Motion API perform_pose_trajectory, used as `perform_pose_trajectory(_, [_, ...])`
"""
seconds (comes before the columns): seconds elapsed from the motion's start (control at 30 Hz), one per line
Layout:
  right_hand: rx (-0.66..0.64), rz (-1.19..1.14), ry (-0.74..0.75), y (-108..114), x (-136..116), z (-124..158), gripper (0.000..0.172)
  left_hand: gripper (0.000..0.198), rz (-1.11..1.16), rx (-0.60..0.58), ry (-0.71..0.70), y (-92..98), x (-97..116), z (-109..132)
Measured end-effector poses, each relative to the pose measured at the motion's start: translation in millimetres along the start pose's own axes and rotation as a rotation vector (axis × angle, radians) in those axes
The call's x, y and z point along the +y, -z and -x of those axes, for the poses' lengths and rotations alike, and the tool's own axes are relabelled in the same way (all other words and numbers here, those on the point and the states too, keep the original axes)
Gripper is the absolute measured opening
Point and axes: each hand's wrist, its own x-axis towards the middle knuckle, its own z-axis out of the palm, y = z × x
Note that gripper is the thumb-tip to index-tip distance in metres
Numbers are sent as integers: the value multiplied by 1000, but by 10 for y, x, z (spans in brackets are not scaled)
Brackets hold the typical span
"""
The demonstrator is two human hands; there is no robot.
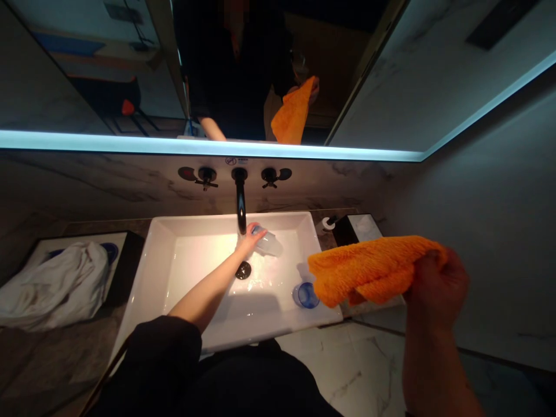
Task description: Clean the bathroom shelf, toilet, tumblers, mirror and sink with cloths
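While your left hand [253, 234] wraps around a see-through cup [270, 245], the cup tips over to one side inside the white sink [186, 249]. It is just beside the end of the black faucet [241, 202], up above the round black drain [243, 270]. Your right hand [443, 284] pinches one end of a fuzzy orange towel [369, 269] and holds it up past the sink's right edge. The rest of the towel sticks out toward the sink. Near it, a blue cup [308, 295] sits in the sink's front right corner, with neither of your hands on it.

Behind the sink, two black tap handles [207, 176] are on the wall, one on each side of the faucet. On the right, a little white bottle [329, 223] with a black top is by the sink. On the left, a crumpled white cloth [73, 284] lies over a dark tray [119, 278] on the bench [43, 359]. Up high, the big mirror [243, 87] shows you and the orange towel.
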Motion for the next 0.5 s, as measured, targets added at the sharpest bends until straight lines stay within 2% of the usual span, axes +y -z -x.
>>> perform_pose_trajectory(0.1, [-67,-5,-28,-55,-11,10,38,44,-270,-54,-294,47,60,1])
perform_pose_trajectory(0.2, [-124,-23,-22,-157,17,-20,39,52,-332,-60,-312,197,43,51])
perform_pose_trajectory(0.27, [-170,-52,-12,-267,19,-78,40,49,-303,-11,-261,292,-3,81])
perform_pose_trajectory(0.33, [-285,-45,8,-410,5,-162,41,43,-196,38,-138,366,-60,90])
perform_pose_trajectory(0.4, [-516,25,53,-574,1,-248,41,39,-29,85,48,428,-117,83])
perform_pose_trajectory(0.5, [-969,174,186,-831,105,-313,33,37,200,103,288,524,-182,68])
